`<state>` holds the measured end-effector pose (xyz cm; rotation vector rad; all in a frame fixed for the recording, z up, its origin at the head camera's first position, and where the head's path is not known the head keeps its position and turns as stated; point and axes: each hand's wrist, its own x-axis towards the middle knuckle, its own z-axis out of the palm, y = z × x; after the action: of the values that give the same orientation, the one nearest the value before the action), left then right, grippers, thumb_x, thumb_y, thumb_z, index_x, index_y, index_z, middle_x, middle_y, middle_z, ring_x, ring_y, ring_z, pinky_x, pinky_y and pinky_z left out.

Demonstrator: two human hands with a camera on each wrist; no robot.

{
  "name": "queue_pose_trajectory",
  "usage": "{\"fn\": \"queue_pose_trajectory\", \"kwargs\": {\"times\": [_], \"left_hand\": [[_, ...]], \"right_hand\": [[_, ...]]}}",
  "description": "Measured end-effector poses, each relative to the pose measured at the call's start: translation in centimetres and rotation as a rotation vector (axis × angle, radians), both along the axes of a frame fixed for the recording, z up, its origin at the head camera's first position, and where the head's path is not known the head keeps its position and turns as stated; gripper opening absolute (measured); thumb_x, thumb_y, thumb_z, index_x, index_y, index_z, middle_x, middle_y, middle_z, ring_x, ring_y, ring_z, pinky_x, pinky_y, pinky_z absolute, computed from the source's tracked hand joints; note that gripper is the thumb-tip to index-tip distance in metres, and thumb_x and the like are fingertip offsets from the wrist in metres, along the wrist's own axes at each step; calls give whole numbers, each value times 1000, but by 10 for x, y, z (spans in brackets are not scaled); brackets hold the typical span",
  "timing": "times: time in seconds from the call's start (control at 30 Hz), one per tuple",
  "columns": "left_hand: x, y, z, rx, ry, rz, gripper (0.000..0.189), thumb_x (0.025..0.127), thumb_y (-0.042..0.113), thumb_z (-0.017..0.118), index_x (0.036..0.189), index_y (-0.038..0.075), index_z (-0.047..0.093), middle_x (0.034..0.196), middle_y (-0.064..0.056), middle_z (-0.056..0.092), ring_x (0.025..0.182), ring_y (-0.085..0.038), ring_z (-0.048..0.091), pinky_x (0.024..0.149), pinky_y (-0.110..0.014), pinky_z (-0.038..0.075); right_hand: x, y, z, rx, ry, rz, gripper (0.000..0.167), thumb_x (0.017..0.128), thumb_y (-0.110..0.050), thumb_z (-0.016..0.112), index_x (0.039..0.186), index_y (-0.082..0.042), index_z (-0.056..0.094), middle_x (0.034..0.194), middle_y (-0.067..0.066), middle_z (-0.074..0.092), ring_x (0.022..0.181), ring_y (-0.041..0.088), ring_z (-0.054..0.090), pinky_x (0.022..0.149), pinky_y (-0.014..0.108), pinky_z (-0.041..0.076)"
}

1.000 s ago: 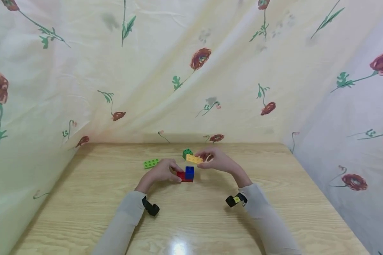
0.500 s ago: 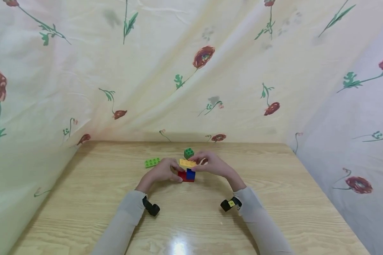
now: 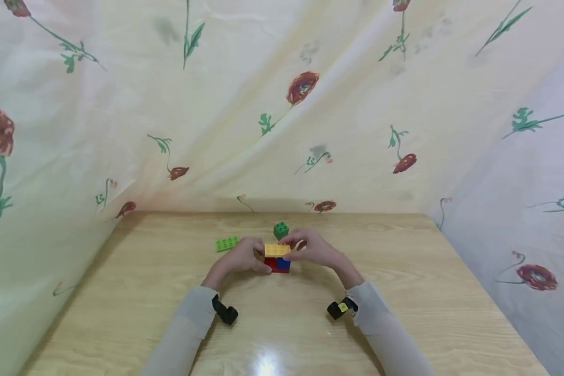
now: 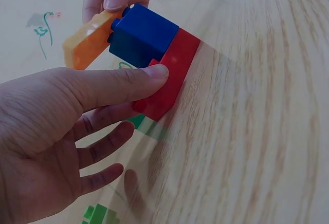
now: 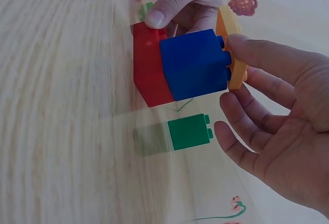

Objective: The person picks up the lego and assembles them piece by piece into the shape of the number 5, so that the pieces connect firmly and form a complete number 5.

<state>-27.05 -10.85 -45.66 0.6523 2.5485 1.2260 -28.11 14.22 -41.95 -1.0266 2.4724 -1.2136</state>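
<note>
A flat red building brick (image 4: 177, 62) lies on the table, and a taller blue brick (image 5: 193, 64) stands on one end of it. My left hand (image 3: 242, 256) grips the red brick's other end, its thumb along the near side. Over the blue brick, my right hand (image 3: 312, 248) pinches a flat yellow-orange brick (image 3: 277, 250) between thumb and fingers. This brick sits right at the blue studs, slightly tilted, and its free end reaches out above the bare part of the red brick. Some blue studs still show beneath it in both wrist views.
Behind the hands stands a dark green brick (image 3: 281, 230). A flat light green brick (image 3: 227, 244) lies left of it, beyond my left hand. The wooden table (image 3: 272, 318) ends at a flowered cloth (image 3: 216, 104) hanging at the back and sides.
My right hand has brought the yellow-orange brick leftward and down, from beside the dark green brick to the top of the blue one. The left hand keeps its grip on the red brick.
</note>
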Motion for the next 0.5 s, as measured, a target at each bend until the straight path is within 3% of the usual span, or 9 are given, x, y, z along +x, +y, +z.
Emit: {"fn": "queue_pose_trajectory", "kwargs": {"times": [0.2, 0.5], "left_hand": [[1, -2, 1, -2, 32, 2, 20, 76, 19, 91, 92, 11, 81, 87, 0, 61, 85, -17, 50, 79, -32, 39], [4, 0, 2, 1, 16, -8, 15, 77, 20, 91, 84, 15, 79, 87, 1, 60, 86, -17, 50, 79, -33, 40]], "right_hand": [[0, -4, 2, 23, 14, -18, 34, 87, -21, 83, 119, -14, 76, 110, 5, 67, 98, 20, 60, 87, 37, 54], [5, -1, 2, 32, 22, -13, 34, 87, -23, 82, 119, -13, 74, 107, 3, 68, 97, 18, 61, 85, 33, 53]]}}
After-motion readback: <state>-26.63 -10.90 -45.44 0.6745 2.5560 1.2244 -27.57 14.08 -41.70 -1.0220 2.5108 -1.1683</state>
